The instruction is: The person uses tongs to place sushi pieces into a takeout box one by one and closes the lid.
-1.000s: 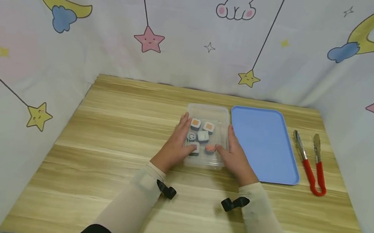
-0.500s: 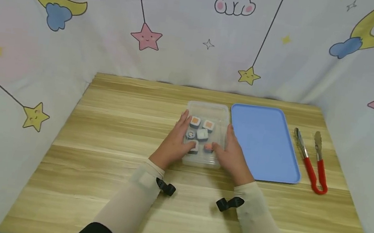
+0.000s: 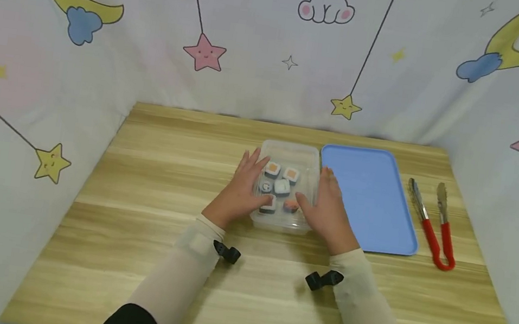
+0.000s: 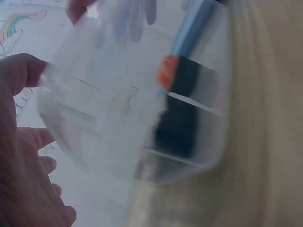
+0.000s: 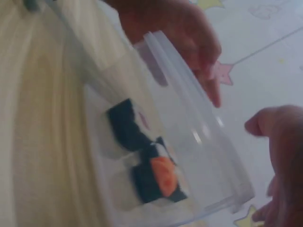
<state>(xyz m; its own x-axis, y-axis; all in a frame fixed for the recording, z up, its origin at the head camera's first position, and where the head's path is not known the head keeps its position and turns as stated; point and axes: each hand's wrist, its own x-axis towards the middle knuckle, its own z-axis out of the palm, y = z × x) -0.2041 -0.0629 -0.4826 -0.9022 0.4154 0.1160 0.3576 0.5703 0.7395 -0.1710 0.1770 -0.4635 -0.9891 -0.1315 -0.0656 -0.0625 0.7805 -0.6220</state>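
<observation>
A clear plastic lidded box (image 3: 292, 155) sits on the wooden table between the two hands. Several sushi pieces (image 3: 282, 187) show through it, most white-topped with dark sides, two with orange centres. In the right wrist view an orange-topped piece (image 5: 163, 175) lies near the box's end. The left hand (image 3: 238, 189), fingers straight and spread, is at the box's left side with its thumb over the lid. At the right side the right hand (image 3: 329, 209) has straight fingers; in the right wrist view its thumb (image 5: 265, 122) stands apart from the lid. The left wrist view is blurred.
A blue tray (image 3: 358, 197) lies just right of the box, partly behind the right hand. Farther right are metal tongs with red handles (image 3: 446, 247), spread apart. A printed cloth (image 3: 248, 95) rises along the table's back and sides.
Both hands have loosened from the box's sides. The left fingers have spread, and the right hand has shifted slightly outward. The box has hardly moved.
</observation>
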